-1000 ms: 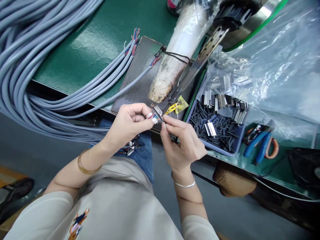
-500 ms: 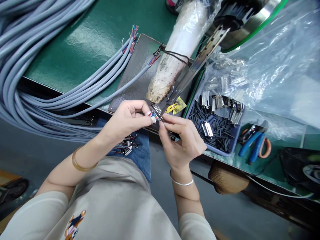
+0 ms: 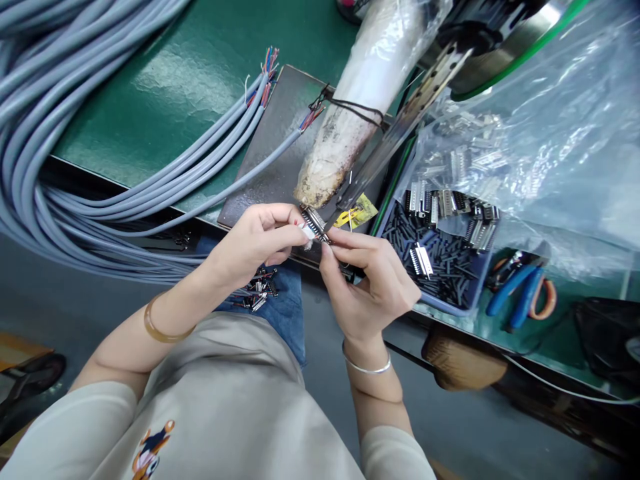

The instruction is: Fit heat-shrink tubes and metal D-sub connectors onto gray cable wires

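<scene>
My right hand (image 3: 370, 280) pinches one end of a metal multi-pin connector (image 3: 315, 221) between thumb and fingers. At the connector's other end, my left hand (image 3: 265, 233) has thumb and forefinger pressed together on thin wires (image 3: 299, 225), mostly hidden by the fingers. Something white shows at the left fingertips. A soldering iron (image 3: 380, 157) slants down from the upper right, its dark tip close to the connector; whether they touch I cannot tell. Just behind lies the scorched end of a plastic-wrapped white roll (image 3: 345, 113), tied with black cord.
Thick grey cables (image 3: 200, 157) with stripped, coloured ends lie across the left side. At right, a blue tray (image 3: 470, 308) holds black sleeves and connectors, partly under a plastic bag (image 3: 565, 147). Beyond it are blue-handled pliers (image 3: 523, 297). Wired connectors (image 3: 260, 290) rest on my lap.
The coloured wires seen at the connector between my hands are now mostly out of sight behind the left fingers. The view has shifted slightly; both hands stay at the iron's tip.
</scene>
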`<act>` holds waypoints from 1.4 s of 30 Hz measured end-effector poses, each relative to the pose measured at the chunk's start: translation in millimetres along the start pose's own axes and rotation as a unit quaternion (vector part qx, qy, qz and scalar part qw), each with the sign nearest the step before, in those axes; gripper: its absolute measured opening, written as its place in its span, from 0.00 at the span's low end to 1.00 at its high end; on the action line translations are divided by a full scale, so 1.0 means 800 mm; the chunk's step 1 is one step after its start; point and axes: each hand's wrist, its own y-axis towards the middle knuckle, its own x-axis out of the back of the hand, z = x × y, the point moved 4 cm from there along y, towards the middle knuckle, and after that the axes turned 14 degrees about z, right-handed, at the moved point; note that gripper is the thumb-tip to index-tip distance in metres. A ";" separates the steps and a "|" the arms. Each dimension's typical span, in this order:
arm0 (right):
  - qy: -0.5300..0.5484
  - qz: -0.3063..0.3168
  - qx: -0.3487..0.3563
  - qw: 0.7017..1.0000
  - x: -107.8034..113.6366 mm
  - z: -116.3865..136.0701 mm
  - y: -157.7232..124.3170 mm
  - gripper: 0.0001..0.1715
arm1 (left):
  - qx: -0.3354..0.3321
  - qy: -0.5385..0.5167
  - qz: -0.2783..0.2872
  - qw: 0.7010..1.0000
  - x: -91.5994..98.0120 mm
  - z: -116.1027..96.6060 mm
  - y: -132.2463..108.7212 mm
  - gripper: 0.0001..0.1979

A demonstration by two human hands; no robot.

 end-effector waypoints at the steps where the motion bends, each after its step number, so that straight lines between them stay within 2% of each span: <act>1: 0.000 0.001 0.001 1.000 0.000 0.000 -0.001 0.11 | -0.002 -0.001 -0.001 1.000 -0.001 0.000 0.000 0.10; 9: -0.017 -0.007 0.009 1.000 -0.001 0.001 -0.001 0.10 | -0.032 0.018 -0.024 0.999 -0.003 0.002 0.001 0.10; 13: -0.023 -0.013 0.002 1.000 0.000 0.002 -0.001 0.11 | -0.074 0.064 -0.052 0.994 -0.002 0.002 -0.001 0.09; 17: -0.021 -0.019 -0.007 1.000 0.000 0.001 -0.001 0.11 | -0.083 0.086 -0.074 0.990 -0.005 0.001 -0.003 0.10; 29: -0.026 -0.015 -0.004 1.000 0.004 0.007 0.002 0.11 | -0.091 0.079 -0.045 0.992 -0.006 -0.008 0.000 0.12; 36: -0.083 0.001 0.045 0.995 0.000 0.010 -0.005 0.11 | -0.058 0.088 -0.031 0.994 -0.002 -0.002 0.003 0.11; 42: -0.087 0.000 0.043 0.995 0.001 0.007 -0.010 0.11 | -0.053 0.083 -0.031 0.995 -0.003 0.003 0.000 0.11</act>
